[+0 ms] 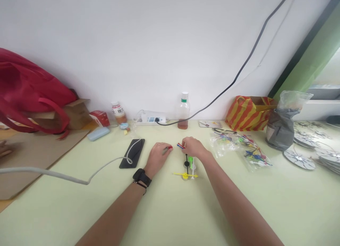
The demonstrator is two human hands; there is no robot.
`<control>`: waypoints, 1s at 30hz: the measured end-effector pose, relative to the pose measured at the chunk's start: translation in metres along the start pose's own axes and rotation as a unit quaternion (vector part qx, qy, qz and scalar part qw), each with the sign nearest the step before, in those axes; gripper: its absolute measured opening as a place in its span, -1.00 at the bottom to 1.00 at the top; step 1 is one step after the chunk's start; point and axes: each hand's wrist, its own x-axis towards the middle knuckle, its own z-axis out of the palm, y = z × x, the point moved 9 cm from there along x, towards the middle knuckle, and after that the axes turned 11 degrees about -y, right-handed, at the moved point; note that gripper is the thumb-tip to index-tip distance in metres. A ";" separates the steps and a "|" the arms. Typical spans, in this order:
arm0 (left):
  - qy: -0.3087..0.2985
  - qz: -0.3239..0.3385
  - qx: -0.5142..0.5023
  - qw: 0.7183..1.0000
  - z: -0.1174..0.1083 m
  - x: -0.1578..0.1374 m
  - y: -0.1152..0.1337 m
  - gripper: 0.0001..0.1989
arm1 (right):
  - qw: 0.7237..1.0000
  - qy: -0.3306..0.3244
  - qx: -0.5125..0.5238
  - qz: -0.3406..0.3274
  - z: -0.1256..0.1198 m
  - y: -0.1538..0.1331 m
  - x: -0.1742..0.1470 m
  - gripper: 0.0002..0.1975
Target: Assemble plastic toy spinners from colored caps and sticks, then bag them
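My left hand (156,156), with a black watch on its wrist, is closed on a small red piece (170,147) with something greyish beside it. My right hand (193,146) pinches a small blue and red piece (181,146) at its fingertips, a short way to the right of the red one. Just below my right hand lie several arrow-shaped plastic pointers with round middles. Among them are a black pointer (187,163), a yellow pointer (185,175), a green pointer (190,162) and a white pointer (193,171). My right hand partly covers this group.
Clear bags (256,157) of coloured pointers lie to the right, near slotted discs (299,159). A phone (132,154) with a cable is left of my hands. A bottle (183,111) and a power strip (151,118) stand by the wall. A person's hand (3,147) shows far left.
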 end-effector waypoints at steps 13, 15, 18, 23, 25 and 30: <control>0.027 0.009 0.004 1.000 0.000 0.000 0.000 -0.88 | 0.987 -0.109 0.025 -0.114 -0.015 -0.026 -0.024 -0.86; 0.027 0.010 0.003 1.000 -0.001 0.000 0.001 -0.89 | 0.971 -0.192 0.019 -0.144 -0.007 -0.031 -0.035 -0.80; 0.033 0.013 0.013 0.999 -0.003 -0.001 0.004 -0.85 | 0.944 -0.290 0.014 -0.158 0.006 -0.034 -0.045 -0.75; 0.025 0.005 0.053 0.998 -0.001 -0.001 0.009 -0.80 | 0.946 -0.291 0.016 -0.139 0.011 -0.031 -0.039 -0.83; 0.021 -0.006 0.065 0.998 0.001 -0.001 0.009 -0.78 | 0.955 -0.266 0.013 -0.131 0.008 -0.029 -0.036 -0.86; 0.011 -0.020 0.081 0.996 0.004 0.001 0.007 -0.76 | 0.968 -0.220 0.015 -0.123 -0.001 -0.026 -0.032 -0.79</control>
